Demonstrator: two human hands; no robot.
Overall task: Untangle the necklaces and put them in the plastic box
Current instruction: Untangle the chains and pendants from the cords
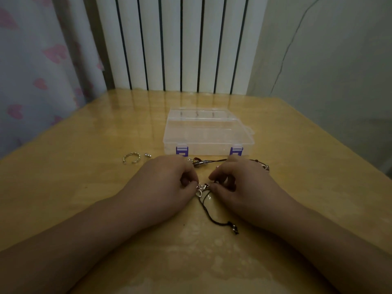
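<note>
Black-cord necklaces (212, 217) with small silver charms lie tangled on the wooden table (84, 198). My left hand (169, 183) and my right hand (237, 183) meet over the tangle, each pinching it at a silver pendant (200, 188) between them. One cord trails toward me and ends in a clasp (233, 229). More cord and charms (201, 162) stretch behind my hands. A clear plastic box (207, 132) with two purple latches stands closed just beyond them.
A silver open bangle (131, 158) and a small silver bead (147, 155) lie to the left of the box. A white slatted radiator (180, 43) stands behind the table, a heart-print curtain (31, 71) at the left.
</note>
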